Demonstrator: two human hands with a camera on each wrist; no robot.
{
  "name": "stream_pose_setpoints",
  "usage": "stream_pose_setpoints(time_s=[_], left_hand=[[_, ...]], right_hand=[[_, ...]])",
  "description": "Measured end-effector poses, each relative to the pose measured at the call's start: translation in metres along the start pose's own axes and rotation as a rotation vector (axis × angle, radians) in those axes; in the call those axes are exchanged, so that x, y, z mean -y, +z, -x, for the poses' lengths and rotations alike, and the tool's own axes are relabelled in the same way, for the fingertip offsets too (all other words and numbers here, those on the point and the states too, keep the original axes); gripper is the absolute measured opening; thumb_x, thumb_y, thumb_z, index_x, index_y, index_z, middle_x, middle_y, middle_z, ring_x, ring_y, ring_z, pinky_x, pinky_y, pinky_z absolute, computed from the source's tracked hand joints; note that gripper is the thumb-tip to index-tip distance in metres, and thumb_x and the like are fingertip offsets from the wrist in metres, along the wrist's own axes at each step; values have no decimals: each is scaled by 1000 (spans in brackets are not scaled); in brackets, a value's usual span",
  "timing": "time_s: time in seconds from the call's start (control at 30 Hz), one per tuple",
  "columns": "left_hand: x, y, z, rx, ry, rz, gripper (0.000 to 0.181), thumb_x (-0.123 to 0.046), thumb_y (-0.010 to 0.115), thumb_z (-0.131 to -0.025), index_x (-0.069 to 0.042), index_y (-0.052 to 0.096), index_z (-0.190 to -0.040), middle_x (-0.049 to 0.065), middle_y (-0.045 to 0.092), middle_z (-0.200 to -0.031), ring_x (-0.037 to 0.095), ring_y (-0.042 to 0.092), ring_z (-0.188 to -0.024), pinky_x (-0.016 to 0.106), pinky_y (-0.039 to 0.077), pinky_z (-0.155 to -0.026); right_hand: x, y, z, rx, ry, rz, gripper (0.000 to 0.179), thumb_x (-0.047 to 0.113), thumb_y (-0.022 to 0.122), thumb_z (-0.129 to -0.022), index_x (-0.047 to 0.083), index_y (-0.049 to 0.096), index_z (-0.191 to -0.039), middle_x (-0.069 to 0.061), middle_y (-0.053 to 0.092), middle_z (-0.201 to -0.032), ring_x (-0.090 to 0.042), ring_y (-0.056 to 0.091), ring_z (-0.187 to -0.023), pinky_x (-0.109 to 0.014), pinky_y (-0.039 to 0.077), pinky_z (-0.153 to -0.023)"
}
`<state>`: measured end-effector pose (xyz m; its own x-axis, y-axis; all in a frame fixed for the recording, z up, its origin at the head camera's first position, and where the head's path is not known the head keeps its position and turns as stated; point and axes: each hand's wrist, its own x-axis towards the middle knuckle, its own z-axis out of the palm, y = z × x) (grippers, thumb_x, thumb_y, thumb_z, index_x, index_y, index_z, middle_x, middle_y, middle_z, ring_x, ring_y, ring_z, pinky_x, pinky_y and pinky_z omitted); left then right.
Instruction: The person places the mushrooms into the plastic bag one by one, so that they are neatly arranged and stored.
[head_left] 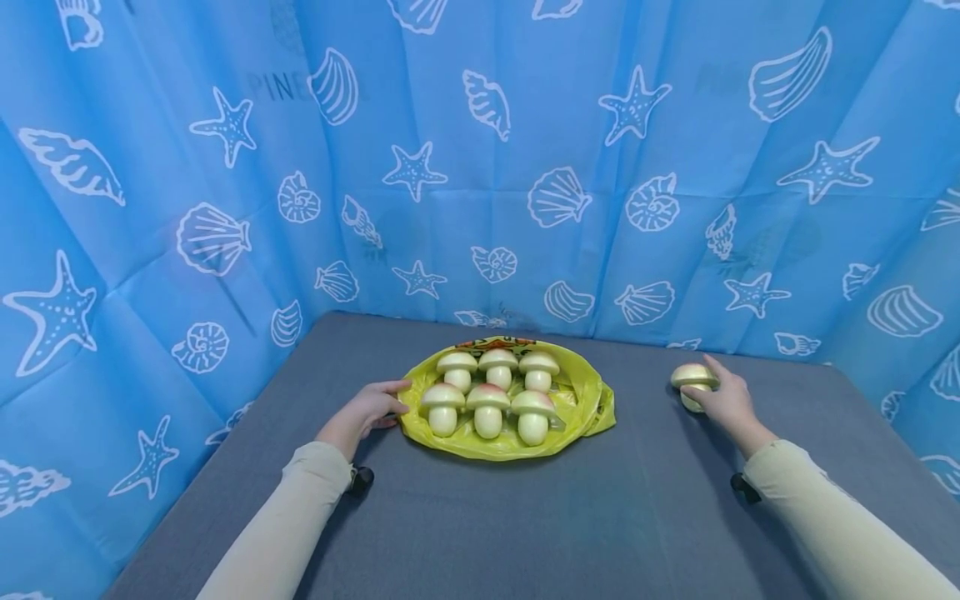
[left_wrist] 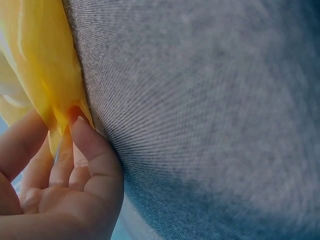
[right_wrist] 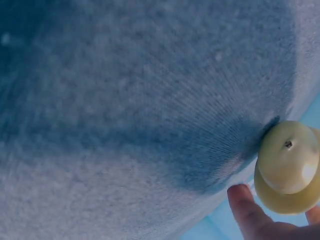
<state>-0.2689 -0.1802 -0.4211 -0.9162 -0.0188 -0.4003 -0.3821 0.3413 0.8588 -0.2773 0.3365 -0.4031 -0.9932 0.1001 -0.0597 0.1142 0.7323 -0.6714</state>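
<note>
A yellow plastic bag point(head_left: 583, 417) lies spread on the table, with several toy mushrooms point(head_left: 488, 408) in two rows on it. At its left edge is my left hand point(head_left: 369, 410); the left wrist view shows the thumb and fingers pinching a fold of the yellow plastic point(left_wrist: 50, 65). Far to the right, a single pale toy mushroom point(head_left: 692, 379) rests on the table, its stem end facing the right wrist camera. My right hand point(head_left: 731, 406) is over it, thumb and fingers spread around it. In the right wrist view a gap shows between one fingertip point(right_wrist: 241, 195) and the mushroom.
The grey cloth-covered table point(head_left: 525, 525) extends in front of the bag and between the bag and the single mushroom. A blue curtain point(head_left: 480, 167) with white shells and starfish hangs behind the table and along both sides.
</note>
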Motion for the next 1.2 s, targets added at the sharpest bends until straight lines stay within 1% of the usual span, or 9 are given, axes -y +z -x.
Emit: stream_pose_setpoints(time_s=[0.3,0.5,0.6,0.67,0.77,0.83,0.9,1.13,1.2], left_hand=[[1,-1,-1,17,-2,-4,58,0,59,-98,-9,43,-153,21,34,-159,35,44,-137,39,52,-93],[0,-1,1,21,-1,6,58,-1,60,-98,-9,43,-153,21,34,-159,35,44,-137,39,52,-93],[0,-1,1,18,-1,7,58,-1,60,-98,-9,43,-153,21,34,-159,35,44,-137,39,52,-93],[0,-1,1,16,-1,6,57,-1,59,-98,-9,43,-153,21,34,-159,35,44,-137,39,52,-93],[1,-1,1,10,-1,3,57,-1,59,-98,-9,43,-153,21,35,-158,35,44,-136,38,52,-92],[1,-1,1,7,-1,4,57,-1,60,-98,-8,44,-152,21,35,-158,35,45,-135,38,52,-91],[2,-1,0,6,-1,5,57,-1,60,-98,-8,44,-152,21,36,-158,35,46,-134,37,52,-90],[3,-1,0,15,16,10,58,0,59,-98,-7,43,-153,22,33,-159,36,45,-136,38,52,-91],[3,-1,-1,17,22,12,58,1,58,-98,-6,43,-152,22,33,-159,36,45,-137,38,52,-91]], right_hand=[[-3,3,-5,-2,30,13,75,7,56,-100,-10,8,-155,-44,13,-153,-62,18,-139,-69,29,-108],[-1,3,-2,-17,74,-17,74,5,57,-98,-14,11,-153,-44,14,-153,-60,19,-139,-68,29,-110],[-1,2,0,-11,73,-54,75,5,58,-98,-16,11,-152,-44,15,-152,-60,23,-137,-66,34,-106],[0,2,2,-4,71,-89,76,6,58,-98,-17,10,-152,-45,16,-151,-58,28,-135,-62,42,-101],[2,2,5,7,75,-143,78,9,59,-99,-17,8,-152,-45,18,-149,-53,38,-126,-46,54,-84],[4,2,8,9,82,-169,79,12,59,-99,-17,8,-152,-45,19,-147,-50,43,-119,-36,56,-74],[8,3,12,13,92,-194,81,14,60,-99,-18,7,-152,-45,19,-147,-48,45,-116,-31,55,-68],[16,4,23,47,87,-284,85,16,58,-101,-13,-1,-154,-47,18,-148,-49,45,-121,-26,57,-69],[17,4,27,66,82,-302,85,17,57,-101,-11,-3,-155,-46,17,-149,-46,47,-119,-25,57,-70]])
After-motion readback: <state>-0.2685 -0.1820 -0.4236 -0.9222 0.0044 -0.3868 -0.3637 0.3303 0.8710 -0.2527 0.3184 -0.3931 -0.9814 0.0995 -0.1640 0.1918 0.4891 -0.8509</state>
